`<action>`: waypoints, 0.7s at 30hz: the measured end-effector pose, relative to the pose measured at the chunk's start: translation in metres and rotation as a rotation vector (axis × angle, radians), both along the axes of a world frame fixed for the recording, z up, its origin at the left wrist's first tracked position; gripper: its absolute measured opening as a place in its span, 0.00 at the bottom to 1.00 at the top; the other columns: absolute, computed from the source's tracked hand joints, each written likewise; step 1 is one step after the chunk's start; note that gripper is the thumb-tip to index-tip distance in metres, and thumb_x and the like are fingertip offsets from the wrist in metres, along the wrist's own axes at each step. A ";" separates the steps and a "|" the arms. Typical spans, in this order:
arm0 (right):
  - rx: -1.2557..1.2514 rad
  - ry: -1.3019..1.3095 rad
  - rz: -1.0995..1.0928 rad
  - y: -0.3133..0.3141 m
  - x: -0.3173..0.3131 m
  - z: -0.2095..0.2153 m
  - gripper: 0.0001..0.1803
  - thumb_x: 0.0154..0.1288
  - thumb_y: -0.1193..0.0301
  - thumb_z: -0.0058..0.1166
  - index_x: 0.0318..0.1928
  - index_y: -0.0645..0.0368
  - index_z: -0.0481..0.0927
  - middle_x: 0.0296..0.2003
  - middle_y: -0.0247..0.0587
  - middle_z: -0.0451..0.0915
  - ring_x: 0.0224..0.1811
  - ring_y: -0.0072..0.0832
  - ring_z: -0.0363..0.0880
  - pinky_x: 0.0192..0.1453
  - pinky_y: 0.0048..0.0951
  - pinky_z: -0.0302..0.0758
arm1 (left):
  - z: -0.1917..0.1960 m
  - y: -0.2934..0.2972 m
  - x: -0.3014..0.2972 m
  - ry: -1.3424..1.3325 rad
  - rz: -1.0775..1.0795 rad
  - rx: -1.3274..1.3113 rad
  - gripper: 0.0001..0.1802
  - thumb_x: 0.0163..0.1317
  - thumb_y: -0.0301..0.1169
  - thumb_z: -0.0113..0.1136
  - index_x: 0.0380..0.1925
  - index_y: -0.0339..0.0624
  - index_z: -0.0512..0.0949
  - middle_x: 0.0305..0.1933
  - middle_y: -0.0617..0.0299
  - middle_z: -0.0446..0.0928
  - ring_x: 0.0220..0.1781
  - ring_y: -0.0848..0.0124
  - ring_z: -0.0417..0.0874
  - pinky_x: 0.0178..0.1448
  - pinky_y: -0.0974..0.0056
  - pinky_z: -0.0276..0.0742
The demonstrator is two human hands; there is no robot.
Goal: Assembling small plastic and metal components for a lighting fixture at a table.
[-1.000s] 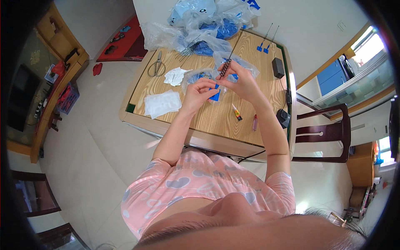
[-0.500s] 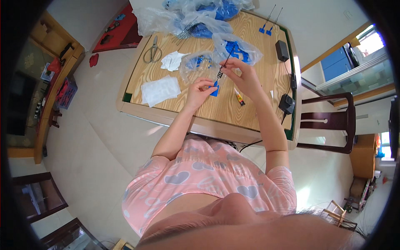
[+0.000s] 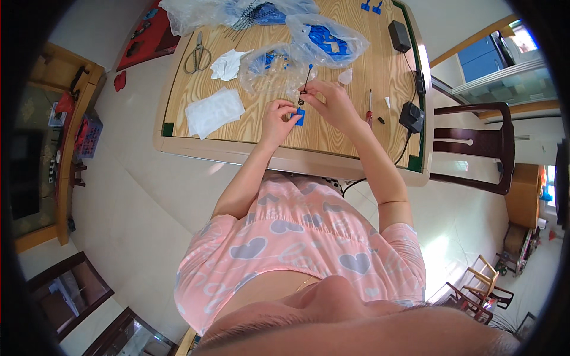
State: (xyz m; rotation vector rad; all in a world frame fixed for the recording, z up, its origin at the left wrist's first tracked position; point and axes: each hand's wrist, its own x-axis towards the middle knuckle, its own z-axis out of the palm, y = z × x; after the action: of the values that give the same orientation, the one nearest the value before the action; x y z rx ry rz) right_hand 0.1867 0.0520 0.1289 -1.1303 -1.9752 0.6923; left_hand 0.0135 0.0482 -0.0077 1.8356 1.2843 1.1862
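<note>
At the near middle of the table, my left hand (image 3: 276, 123) pinches a small blue square base (image 3: 300, 119) between thumb and fingers. A thin black wire (image 3: 308, 78) stands up from that base, coiled in its lower part and tipped with a blue bead. My right hand (image 3: 330, 105) is closed around the wire at the coil, just above the base. Its fingers partly cover the coil. Left of my hands lie thin white sheets (image 3: 215, 113). Beyond them is a clear bag with small blue pieces (image 3: 276, 65).
Scissors (image 3: 197, 58) and a crumpled white tissue (image 3: 228, 64) lie at the left. At the back are a clear bag of blue parts (image 3: 350, 44) and black coiled wires (image 3: 244, 22). On the right are a red-handled screwdriver (image 3: 369, 117), a black adapter (image 3: 411, 117) and a black box (image 3: 399, 37).
My right hand has come down the wire, nearer the blue base, and the wire stands more upright. The view has shifted; the screwdriver now shows, while the glue tube is out of sight.
</note>
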 end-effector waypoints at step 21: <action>0.256 -0.154 -0.065 -0.011 0.001 -0.009 0.07 0.58 0.70 0.60 0.37 0.57 0.79 0.33 0.39 0.81 0.39 0.37 0.78 0.48 0.37 0.68 | 0.011 -0.005 -0.001 -0.070 -0.007 0.114 0.15 0.47 0.24 0.72 0.38 0.39 0.82 0.44 0.58 0.79 0.50 0.62 0.78 0.56 0.62 0.72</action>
State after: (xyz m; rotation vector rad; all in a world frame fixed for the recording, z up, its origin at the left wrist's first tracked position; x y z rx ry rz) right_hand 0.1876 0.0412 0.1200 -1.1117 -2.0751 0.3146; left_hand 0.0126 0.0429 0.0036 1.8595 1.1922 1.3325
